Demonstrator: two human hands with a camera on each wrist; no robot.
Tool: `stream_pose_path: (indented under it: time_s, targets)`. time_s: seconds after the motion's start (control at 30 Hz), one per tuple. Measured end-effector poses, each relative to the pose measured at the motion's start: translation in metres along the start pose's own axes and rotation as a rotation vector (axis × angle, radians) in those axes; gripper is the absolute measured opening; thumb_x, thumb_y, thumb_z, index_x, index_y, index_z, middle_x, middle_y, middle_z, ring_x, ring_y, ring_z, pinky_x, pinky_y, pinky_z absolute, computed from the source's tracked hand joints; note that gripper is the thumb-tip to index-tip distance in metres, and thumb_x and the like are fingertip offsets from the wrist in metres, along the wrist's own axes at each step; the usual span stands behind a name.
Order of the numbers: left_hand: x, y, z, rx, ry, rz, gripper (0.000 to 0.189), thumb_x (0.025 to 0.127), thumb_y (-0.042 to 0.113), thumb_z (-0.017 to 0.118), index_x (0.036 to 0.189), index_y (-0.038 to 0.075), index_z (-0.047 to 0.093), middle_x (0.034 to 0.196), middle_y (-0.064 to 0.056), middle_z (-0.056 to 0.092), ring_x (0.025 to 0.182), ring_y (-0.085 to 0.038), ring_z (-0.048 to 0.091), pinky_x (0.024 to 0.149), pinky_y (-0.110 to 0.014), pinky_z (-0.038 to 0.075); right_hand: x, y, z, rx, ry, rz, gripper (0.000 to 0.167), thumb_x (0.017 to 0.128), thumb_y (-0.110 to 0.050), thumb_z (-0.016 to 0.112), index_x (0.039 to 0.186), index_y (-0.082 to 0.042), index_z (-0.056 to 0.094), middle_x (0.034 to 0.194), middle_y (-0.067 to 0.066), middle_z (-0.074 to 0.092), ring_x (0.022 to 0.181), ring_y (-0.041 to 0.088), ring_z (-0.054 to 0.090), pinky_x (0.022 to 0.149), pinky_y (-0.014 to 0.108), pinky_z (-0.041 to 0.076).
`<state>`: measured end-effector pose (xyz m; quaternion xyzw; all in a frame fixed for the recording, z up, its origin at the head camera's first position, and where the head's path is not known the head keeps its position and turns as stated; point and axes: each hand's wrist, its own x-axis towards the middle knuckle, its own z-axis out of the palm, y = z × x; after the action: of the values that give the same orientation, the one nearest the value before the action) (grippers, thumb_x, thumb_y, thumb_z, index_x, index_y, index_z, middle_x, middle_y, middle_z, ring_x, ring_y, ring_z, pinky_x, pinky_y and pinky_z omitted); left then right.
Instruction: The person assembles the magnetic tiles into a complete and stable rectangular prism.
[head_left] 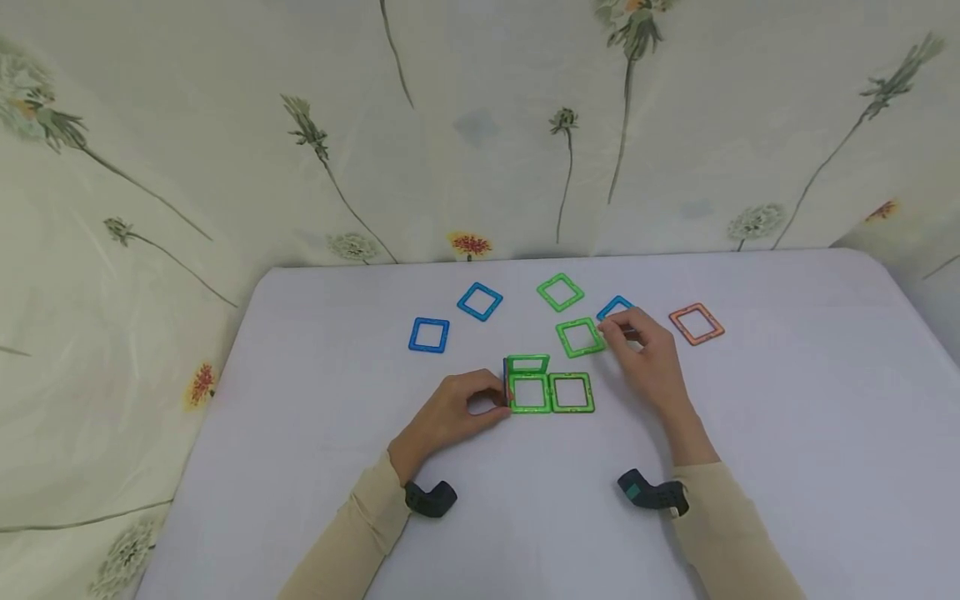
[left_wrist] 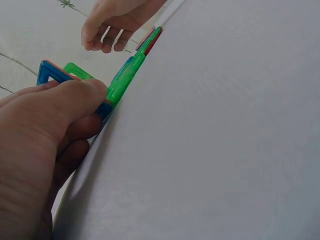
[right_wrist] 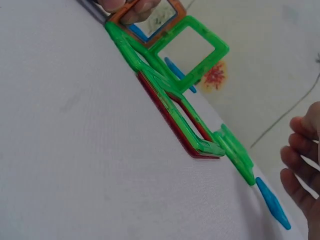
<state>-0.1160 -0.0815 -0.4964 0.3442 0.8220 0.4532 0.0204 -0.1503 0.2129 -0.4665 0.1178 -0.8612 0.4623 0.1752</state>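
My left hand [head_left: 457, 408] pinches an upright square magnetic tile at its lower near corner; the tile is blue [left_wrist: 44, 72] on the outer face and orange [right_wrist: 175, 25] on the inner. It stands along the left side of a flat green tile [head_left: 530, 410]. At that tile's back edge, another green tile [head_left: 528, 357] stands up. A second flat green tile [head_left: 572, 409], with a red layer under it in the right wrist view, adjoins on the right. My right hand [head_left: 647, 358], fingers loosely bent and holding nothing, hovers by a blue tile [head_left: 617, 301] and a loose green tile [head_left: 567, 341].
Farther back on the white table [head_left: 330, 400] lie two more blue tiles, one left [head_left: 429, 349] and one tilted [head_left: 480, 287]. Near them is a green tile [head_left: 559, 277]. An orange tile [head_left: 697, 340] lies right of my right hand. A flowered curtain [head_left: 480, 150] hangs behind.
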Motion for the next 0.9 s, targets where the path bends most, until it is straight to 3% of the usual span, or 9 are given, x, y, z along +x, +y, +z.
stream_pose_path:
  time_s: [0.17, 0.5, 0.7, 0.9]
  targets:
    - [0.0, -0.001, 0.001, 0.009, 0.013, 0.013, 0.022, 0.082, 0.016, 0.073, 0.103, 0.018, 0.064, 0.097, 0.009, 0.066, 0.089, 0.001, 0.058, 0.081, -0.017, 0.051, -0.001, 0.012, 0.0, -0.016, -0.019, 0.021, 0.012, 0.094, -0.02, 0.058, 0.097, -0.012, 0.066, 0.096, 0.0, 0.065, 0.088, -0.004, 0.055, 0.077, 0.008, 0.042]
    - [0.001, -0.001, 0.001, 0.006, 0.02, 0.031, 0.022, 0.082, 0.015, 0.073, 0.103, 0.017, 0.064, 0.097, 0.008, 0.066, 0.088, 0.0, 0.058, 0.08, -0.018, 0.051, -0.003, 0.017, -0.001, -0.063, -0.139, -0.021, 0.014, 0.092, -0.017, 0.062, 0.104, -0.015, 0.068, 0.1, -0.007, 0.061, 0.086, 0.001, 0.051, 0.07, 0.011, 0.041]
    - [0.001, -0.002, 0.001, 0.002, 0.02, 0.032, 0.022, 0.082, 0.015, 0.073, 0.102, 0.017, 0.064, 0.097, 0.008, 0.066, 0.088, 0.0, 0.057, 0.081, -0.018, 0.051, -0.003, 0.018, 0.0, -0.095, -0.204, -0.002, 0.015, 0.092, -0.019, 0.062, 0.105, -0.016, 0.068, 0.104, -0.008, 0.06, 0.088, 0.003, 0.049, 0.072, 0.014, 0.04]
    - [0.001, -0.002, 0.001, 0.0, 0.017, 0.034, 0.021, 0.082, 0.014, 0.073, 0.101, 0.017, 0.064, 0.096, 0.008, 0.065, 0.088, 0.001, 0.057, 0.081, -0.018, 0.051, -0.003, 0.018, 0.0, -0.138, -0.242, -0.05, 0.017, 0.089, -0.015, 0.065, 0.105, -0.018, 0.068, 0.105, -0.006, 0.059, 0.09, 0.004, 0.048, 0.073, 0.016, 0.04]
